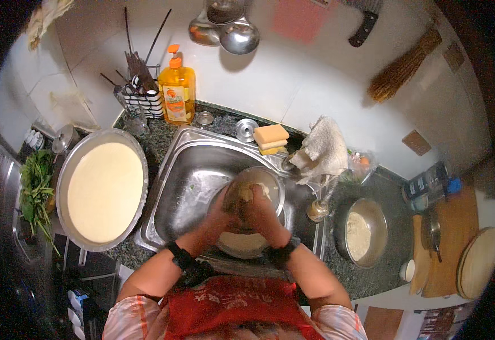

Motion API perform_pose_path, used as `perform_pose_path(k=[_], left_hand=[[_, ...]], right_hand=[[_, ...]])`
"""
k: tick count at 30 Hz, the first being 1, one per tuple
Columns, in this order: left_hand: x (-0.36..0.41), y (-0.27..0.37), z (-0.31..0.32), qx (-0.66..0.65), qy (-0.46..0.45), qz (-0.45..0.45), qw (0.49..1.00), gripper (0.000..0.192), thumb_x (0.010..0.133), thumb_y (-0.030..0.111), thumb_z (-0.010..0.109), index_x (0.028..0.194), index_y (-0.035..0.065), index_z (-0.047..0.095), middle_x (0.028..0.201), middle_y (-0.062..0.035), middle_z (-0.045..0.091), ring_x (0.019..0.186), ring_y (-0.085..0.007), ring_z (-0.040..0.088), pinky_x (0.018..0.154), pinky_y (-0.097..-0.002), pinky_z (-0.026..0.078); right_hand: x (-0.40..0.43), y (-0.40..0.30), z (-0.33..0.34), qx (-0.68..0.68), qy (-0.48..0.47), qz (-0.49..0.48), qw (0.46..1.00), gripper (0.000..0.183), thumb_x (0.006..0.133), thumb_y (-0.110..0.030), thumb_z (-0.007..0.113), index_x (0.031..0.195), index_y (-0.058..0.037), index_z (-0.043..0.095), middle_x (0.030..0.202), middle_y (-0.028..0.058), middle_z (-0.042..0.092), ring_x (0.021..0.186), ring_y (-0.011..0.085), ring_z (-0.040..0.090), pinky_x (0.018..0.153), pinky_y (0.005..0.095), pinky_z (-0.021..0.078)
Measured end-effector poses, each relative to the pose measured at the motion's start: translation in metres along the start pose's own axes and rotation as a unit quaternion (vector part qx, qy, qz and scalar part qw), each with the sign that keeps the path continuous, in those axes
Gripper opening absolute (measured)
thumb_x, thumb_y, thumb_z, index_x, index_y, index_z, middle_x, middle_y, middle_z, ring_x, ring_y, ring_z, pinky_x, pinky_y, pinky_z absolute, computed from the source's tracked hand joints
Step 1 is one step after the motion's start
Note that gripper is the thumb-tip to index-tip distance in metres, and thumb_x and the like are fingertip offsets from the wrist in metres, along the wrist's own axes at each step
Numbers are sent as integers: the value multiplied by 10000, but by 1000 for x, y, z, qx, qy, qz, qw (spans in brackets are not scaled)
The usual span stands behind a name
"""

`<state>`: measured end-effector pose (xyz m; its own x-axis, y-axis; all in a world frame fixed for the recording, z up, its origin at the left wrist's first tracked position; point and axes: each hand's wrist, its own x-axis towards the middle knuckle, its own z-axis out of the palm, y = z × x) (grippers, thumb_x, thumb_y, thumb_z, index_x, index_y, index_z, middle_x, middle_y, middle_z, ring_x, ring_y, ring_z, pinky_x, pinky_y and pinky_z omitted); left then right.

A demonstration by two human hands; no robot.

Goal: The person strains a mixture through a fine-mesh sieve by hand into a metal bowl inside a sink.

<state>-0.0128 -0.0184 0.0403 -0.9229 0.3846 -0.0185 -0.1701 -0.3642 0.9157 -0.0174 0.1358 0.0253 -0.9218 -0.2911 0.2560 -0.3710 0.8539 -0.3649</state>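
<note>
Both hands are together over the steel sink, blurred. My left hand and my right hand close in from either side on a dark brownish mass. I cannot tell if it is a separate thing or the inside of a metal bowl. The round metal rim of a bowl shows beyond my fingers. Below my wrists, a basin with pale contents sits in the sink, partly hidden by my hands. Each wrist wears a dark band.
A large metal basin of cream-coloured liquid stands left, beside leafy greens. Behind the sink are an orange soap bottle, stacked sponges and a cloth draped near the tap. Right, a metal bowl holds pale powder.
</note>
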Motion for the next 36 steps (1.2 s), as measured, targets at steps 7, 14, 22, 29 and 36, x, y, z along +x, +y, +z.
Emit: perform_pose_path(k=[7,14,22,29,36], left_hand=[[-1,-3,-6,-51,-3,-148,988,761,669,-24,632,1353,117,330,1296,-82,445,1134,-216,485,831,-382,515],[-5,-7,12,168,-28,95,981,726,746,-35,574,1396,66,268,1334,-112,413,1232,-229,385,1032,-326,309],[-10,9,11,177,-53,154,971,670,742,-66,516,1368,54,312,1380,-137,346,1295,-256,305,1073,-357,232],[-10,7,10,228,-59,101,967,694,784,133,688,1360,85,304,1359,-88,369,1260,-207,332,1049,-345,286],[-11,6,9,216,-82,95,968,711,780,128,691,1365,91,290,1373,-88,347,1266,-216,325,1054,-355,282]], right_hand=[[3,-4,-42,7,-26,11,1000,421,859,-222,534,1151,35,373,957,278,518,878,444,549,708,441,480],[8,-14,3,-13,23,177,984,380,875,-212,522,1145,18,385,894,229,566,794,382,595,626,429,486],[18,-16,11,82,48,266,959,278,862,-166,526,1080,-12,449,742,163,598,680,354,606,553,406,481],[9,8,29,-36,-7,161,986,455,846,-275,516,1214,-16,446,692,132,637,567,288,623,501,402,497],[4,18,36,-168,58,-8,984,133,777,-115,533,809,-4,599,656,155,591,606,325,592,598,409,479]])
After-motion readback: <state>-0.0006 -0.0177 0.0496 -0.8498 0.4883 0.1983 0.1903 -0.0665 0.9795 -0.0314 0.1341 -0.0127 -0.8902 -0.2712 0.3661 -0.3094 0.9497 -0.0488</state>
